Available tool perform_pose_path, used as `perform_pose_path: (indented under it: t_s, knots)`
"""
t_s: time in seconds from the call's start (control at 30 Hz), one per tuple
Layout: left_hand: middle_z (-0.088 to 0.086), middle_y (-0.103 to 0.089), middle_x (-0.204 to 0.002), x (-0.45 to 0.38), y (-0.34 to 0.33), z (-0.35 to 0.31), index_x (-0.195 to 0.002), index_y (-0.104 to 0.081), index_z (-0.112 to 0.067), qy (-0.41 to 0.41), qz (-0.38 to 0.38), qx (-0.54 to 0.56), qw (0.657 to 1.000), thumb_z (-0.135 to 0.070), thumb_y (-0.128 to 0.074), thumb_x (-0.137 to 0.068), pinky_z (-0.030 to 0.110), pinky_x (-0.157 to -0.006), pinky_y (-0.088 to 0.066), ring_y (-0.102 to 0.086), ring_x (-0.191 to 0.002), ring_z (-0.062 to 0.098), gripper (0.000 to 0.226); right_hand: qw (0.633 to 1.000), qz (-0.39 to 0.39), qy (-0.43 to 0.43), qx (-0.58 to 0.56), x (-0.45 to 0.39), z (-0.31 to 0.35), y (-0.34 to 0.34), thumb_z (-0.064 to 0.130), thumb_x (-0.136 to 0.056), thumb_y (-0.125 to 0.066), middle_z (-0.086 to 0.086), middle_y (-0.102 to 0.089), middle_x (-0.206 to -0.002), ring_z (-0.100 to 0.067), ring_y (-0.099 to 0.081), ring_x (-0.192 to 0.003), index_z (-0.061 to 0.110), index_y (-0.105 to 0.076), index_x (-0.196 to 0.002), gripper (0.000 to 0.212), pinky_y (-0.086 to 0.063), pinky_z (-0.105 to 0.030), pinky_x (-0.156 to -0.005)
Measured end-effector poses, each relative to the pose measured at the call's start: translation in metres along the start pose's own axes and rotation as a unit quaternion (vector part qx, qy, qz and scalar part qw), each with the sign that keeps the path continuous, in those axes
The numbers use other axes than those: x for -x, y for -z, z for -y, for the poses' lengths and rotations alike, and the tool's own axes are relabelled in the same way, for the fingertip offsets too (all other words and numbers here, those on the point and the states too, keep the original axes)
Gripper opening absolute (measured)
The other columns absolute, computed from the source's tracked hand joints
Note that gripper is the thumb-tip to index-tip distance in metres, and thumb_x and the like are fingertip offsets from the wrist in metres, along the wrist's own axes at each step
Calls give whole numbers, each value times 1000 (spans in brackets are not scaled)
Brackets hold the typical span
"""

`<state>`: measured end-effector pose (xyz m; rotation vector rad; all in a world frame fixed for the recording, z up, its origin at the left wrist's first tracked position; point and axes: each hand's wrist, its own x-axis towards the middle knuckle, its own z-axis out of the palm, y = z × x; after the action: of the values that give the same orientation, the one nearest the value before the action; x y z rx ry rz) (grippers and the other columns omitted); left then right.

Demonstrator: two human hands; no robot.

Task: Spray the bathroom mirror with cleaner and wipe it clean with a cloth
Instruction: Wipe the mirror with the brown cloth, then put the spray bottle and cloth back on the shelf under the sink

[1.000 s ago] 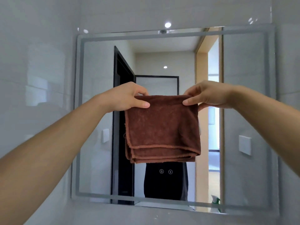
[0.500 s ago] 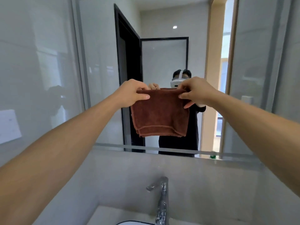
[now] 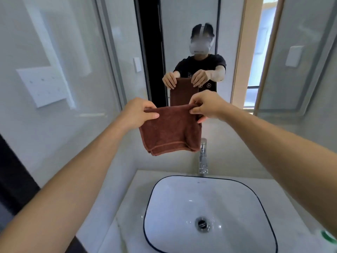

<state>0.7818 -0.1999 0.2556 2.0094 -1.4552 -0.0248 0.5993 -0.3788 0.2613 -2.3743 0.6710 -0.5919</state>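
A folded brown cloth [image 3: 171, 132] hangs in the air in front of the mirror [image 3: 184, 33], held by its top edge. My left hand [image 3: 138, 114] pinches the top left corner. My right hand [image 3: 207, 105] pinches the top right corner. The cloth hangs above the back of the sink and covers the top of the tap. The mirror shows a person holding the same cloth. A green thing [image 3: 328, 237] at the bottom right edge may be the cleaner bottle; too little shows to tell.
A white sink [image 3: 209, 183] with a dark rim sits in a pale counter [image 3: 120, 216] below my arms. A chrome tap [image 3: 203, 157] stands behind it. A white wall plate [image 3: 42, 85] is on the tiled wall at left.
My view has tilted down from the mirror to the sink. Both hands have lowered the cloth, keeping hold of its top corners.
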Motion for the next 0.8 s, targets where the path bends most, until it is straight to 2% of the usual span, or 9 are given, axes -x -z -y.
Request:
perform_pose_path:
  t_s: [0.13,0.27,0.37,0.47,0.6,0.7,0.8]
  knots:
    - [3,-73,-94,44,-16,39,-100,-74,-13,33,25,16,999,-15,-73,-88,26,-80,-47,-67,-89,15,11,999,24,-36,-14,26,0,-59,4,-89,-69,-8,-58,-94,-26,-68,-82,9,-65,-92,7,-62,-37,-58]
    - [6,-75,-96,88,-41,76,-101,-75,-10,57,60,17,996,-15,-74,-87,30,-85,-50,-69,-92,20,15,995,67,-64,-28,59,-7,-108,2,-89,-67,-6,-55,-90,-31,-68,-82,9,-62,-93,9,-62,-47,-68]
    - [5,-75,-95,123,-59,99,-102,-76,-11,75,96,32,992,-16,-76,-86,31,-87,-51,-70,-92,21,17,990,112,-81,-14,86,-17,-140,3,-89,-68,-1,-53,-83,-30,-69,-80,7,-64,-96,9,-62,-45,-67]
    - [2,-75,-97,154,-74,120,-103,-76,-14,90,158,51,982,-19,-77,-86,33,-90,-50,-69,-94,18,18,969,198,-128,-69,112,-32,-168,0,-89,-66,-6,-53,-82,-25,-64,-72,5,-64,-93,6,-62,-35,-57]
    - [-1,-73,-93,175,-99,141,-101,-75,-14,101,264,34,959,-21,-74,-88,24,-79,-48,-66,-87,15,14,920,315,-208,-102,130,-53,-201,-1,-90,-64,-10,-56,-86,-24,-62,-74,4,-65,-92,5,-60,-32,-60]
    - [1,-72,-93,175,-129,164,-103,-75,-12,126,314,18,941,-20,-72,-90,23,-74,-48,-65,-85,16,15,907,316,-260,-102,135,-70,-233,0,-90,-64,-14,-54,-94,-29,-62,-82,2,-65,-93,4,-63,-37,-63]
    - [5,-70,-93,168,-158,189,-103,-75,-12,158,301,8,941,-19,-72,-89,29,-78,-48,-64,-87,20,16,911,263,-299,-109,131,-84,-265,1,-90,-65,-14,-54,-94,-33,-66,-80,7,-63,-86,7,-63,-37,-60]
